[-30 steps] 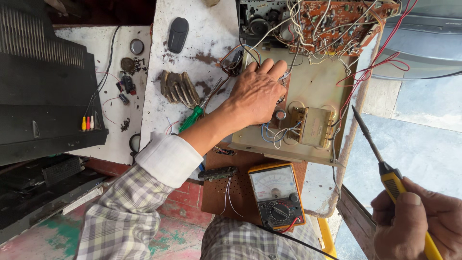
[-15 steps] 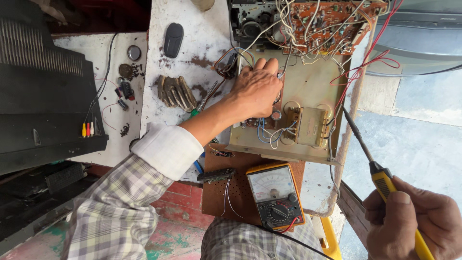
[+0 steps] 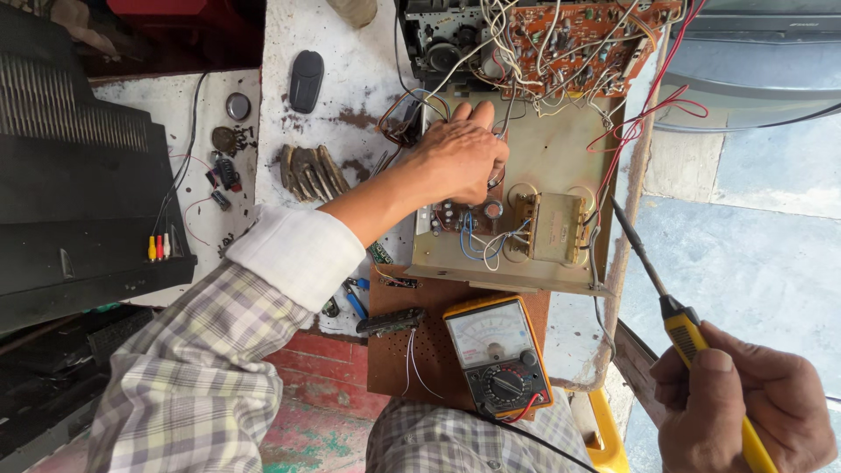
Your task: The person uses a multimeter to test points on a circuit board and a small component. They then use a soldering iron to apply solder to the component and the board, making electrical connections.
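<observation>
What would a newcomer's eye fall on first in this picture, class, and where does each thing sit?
The left hand rests in the open chassis, among loose wires below the orange circuit board. At lower right, the right hand grips a yellow-handled screwdriver. A yellow analog multimeter lies at bottom centre.

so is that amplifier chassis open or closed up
Open: the chassis has no cover, leaving its transformer, wires and orange circuit board exposed, with the left hand resting inside.
</observation>
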